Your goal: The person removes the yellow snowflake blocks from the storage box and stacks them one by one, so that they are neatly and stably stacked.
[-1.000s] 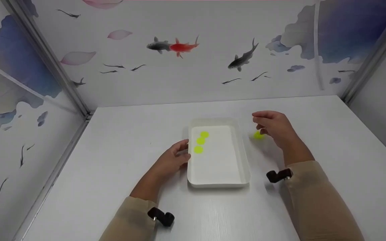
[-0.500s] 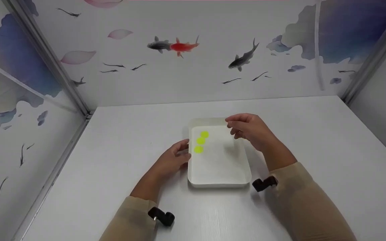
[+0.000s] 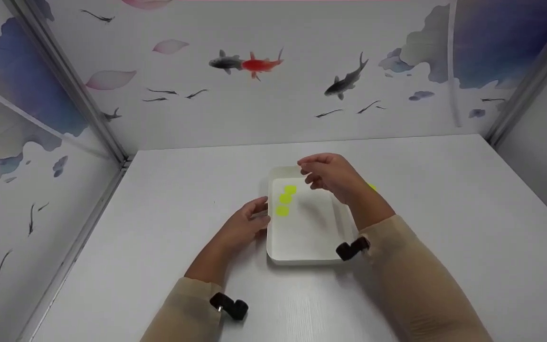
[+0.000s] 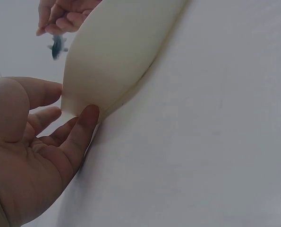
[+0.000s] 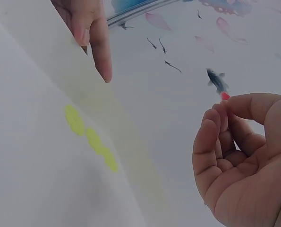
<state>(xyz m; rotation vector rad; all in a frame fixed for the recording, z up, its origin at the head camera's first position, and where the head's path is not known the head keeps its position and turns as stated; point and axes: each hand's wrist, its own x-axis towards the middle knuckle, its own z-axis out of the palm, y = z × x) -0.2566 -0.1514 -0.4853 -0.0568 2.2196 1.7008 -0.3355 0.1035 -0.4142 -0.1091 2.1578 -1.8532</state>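
A white rectangular tray (image 3: 309, 237) lies on the table, with 3 yellow discs (image 3: 285, 198) in a slanting row near its left side. My left hand (image 3: 242, 228) is at the tray's left wall, its thumb and fingertips touching the outer side. Above the tray's far right part is my right hand (image 3: 337, 178), its thumb and index fingertips together and the other fingers curled. Nothing shows between the right fingertips (image 5: 225, 99); a tiny thing there could be hidden. Another yellow disc (image 3: 372, 186) lies right of the tray, mostly covered by the right arm.
The white table (image 3: 183, 199) stretches out on both sides of the tray. Panels printed with fish and petals stand behind and at the sides, with a metal post (image 3: 71, 80) in the left corner. Each sleeve bears a black wrist camera (image 3: 230, 306).
My right hand has moved left from beside the yellow disc on the table to above the tray. The left hand, the tray and the discs in it have stayed put.
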